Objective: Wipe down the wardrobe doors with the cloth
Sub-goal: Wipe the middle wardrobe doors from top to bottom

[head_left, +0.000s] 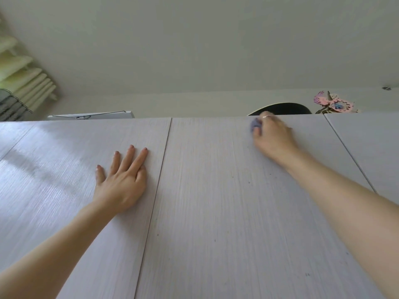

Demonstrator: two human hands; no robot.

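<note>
The camera looks steeply up the pale, wood-grained wardrobe doors (216,190) toward the ceiling (194,39). The left hand (121,180) lies flat on the left door (64,169), fingers straight and slightly spread, palm pressed to the panel just beside the seam between two doors; its grip holds nothing. The right hand (273,137) reaches high on the middle door, close to its top edge, with fingers curled round a small bunched bluish-purple cloth (255,124). The cloth touches the door surface and peeks out on the left of the fingers; most of it is hidden inside the grip. A ring seems to sit on one finger of that hand, though the blur makes it hard to be sure. A third door (371,143) shows at the far right. On top of the wardrobe rest a flat white box with a wire hanger (90,115), a dark rounded object (285,108), and a pink paper-like decoration (333,102). Window blinds (23,80) show at the upper left.
</note>
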